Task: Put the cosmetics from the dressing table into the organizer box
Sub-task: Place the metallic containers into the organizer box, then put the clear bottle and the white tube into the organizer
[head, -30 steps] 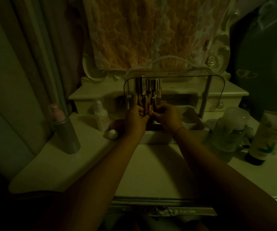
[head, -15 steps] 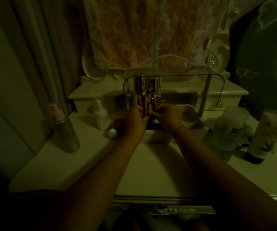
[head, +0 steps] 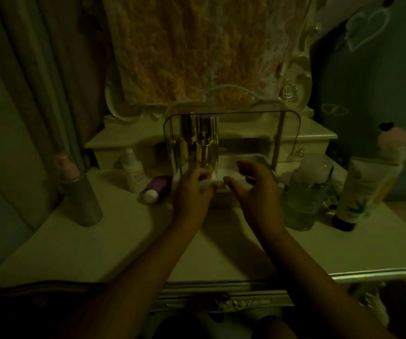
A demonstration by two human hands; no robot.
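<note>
Labels on the white bottle point(head: 133, 171) and leaf-printed tube point(head: 365, 192) blur beyond reading.

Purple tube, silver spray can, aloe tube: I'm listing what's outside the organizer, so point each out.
purple tube point(head: 160, 185), head view, on its purple body.
silver spray can point(head: 84, 199), head view, on its metal body.
aloe tube point(head: 364, 189), head view, on its printed front.

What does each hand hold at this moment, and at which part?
The right hand holds nothing; its fingers are spread. The left hand curls at the front rim of the organizer box, below the gold bottles; whether it grips anything cannot be told.
</note>
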